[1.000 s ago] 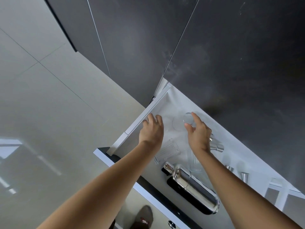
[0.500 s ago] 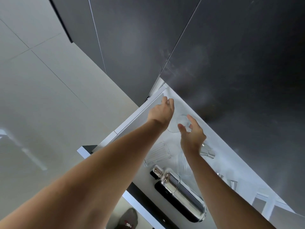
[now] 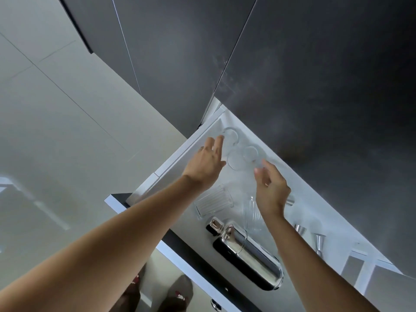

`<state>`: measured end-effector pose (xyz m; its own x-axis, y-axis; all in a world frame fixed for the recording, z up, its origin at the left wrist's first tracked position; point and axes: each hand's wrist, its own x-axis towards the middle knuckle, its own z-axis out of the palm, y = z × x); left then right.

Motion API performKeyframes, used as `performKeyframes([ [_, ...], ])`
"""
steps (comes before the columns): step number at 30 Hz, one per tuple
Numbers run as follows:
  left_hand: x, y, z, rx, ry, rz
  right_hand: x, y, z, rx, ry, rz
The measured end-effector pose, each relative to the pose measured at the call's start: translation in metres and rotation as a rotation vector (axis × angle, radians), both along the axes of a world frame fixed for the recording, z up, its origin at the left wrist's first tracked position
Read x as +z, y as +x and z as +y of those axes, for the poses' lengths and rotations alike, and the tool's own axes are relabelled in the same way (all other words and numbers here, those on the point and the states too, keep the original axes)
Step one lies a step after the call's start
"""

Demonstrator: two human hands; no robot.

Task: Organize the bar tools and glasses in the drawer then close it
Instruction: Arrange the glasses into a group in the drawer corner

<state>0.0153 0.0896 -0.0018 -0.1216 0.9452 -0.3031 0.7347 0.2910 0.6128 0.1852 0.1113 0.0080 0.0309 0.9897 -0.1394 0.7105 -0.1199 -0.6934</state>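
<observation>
Both hands have let go since half a second ago. Then the left hand [image 3: 208, 162] was reaching into the far corner of the drawer [image 3: 171, 163] and the right hand [image 3: 271, 188] pinched a small glass; now three clear glasses stand together in that corner, at upper centre of the frame. The corner glass [image 3: 231, 137] sits deepest, just beyond the left fingertips [image 3: 219, 140], which are spread and off it or barely brushing its rim; I cannot tell which. The middle glass [image 3: 236, 159] and the small glass [image 3: 250, 153] stand touching or nearly so, beside it. The right grip is released too, thumb and fingers loosely curled just short of the small glass, holding nothing.

That suggests the upright glasses are now grouped, and this part of the job is done. More remains. Lower in the frame a ribbed glass [image 3: 213, 202] lies on its side, and another clear ribbed vessel [image 3: 253, 212] lies partly hidden under the right wrist. A chrome shaker [image 3: 249, 253] lies along the drawer's near edge, and small steel jiggers [image 3: 318, 240] stand at lower right. The drawer is wide open, so closing it comes last.
</observation>
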Motion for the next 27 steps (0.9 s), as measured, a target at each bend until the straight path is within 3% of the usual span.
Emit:
performKeyframes([
  [5,-0.021,-0.003,-0.058,-0.106,-0.437,-0.096,-0.017,0.062,-0.042,0.025,-0.219,-0.273],
  [7,-0.028,-0.002,-0.066,-0.071,-0.505,-0.164,-0.019,0.070,-0.052,0.051,-0.296,-0.304],
  [14,-0.027,0.008,-0.061,-0.205,-0.553,-0.203,-0.020,0.055,-0.056,0.066,-0.500,-0.230],
  [21,-0.019,0.013,-0.067,-0.192,-0.469,-0.117,-0.014,0.046,-0.058,0.159,-0.492,-0.260],
  [27,0.001,-0.004,-0.063,-0.139,-0.327,0.034,0.001,0.032,-0.050,0.233,-0.366,-0.321],
])
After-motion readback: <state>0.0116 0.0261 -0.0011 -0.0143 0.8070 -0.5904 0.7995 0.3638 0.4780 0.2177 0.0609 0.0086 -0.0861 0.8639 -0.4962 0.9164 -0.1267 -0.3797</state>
